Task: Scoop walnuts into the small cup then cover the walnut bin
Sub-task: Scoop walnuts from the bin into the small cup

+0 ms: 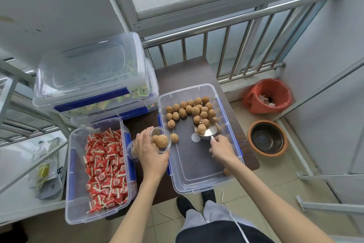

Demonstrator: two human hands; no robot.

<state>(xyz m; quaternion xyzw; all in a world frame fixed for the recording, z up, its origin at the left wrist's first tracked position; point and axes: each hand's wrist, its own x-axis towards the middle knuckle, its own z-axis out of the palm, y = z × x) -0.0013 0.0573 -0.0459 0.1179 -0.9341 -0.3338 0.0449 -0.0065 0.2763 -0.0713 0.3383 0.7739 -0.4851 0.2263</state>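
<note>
Single head-worn wide-angle view, aimed forward and steeply down. Scene seen from above at arm's length; straight lines bent by lens toward edges. Dark table [177, 77] centred, walnut bin [199, 168] just right of centre. Forearms entered from 6 o'clock, own legs and shoes seen at bottom edge. Window railing [236, 18] framed at 12 to 1 o'clock, floor at 4 o'clock. No second view shared.
</note>
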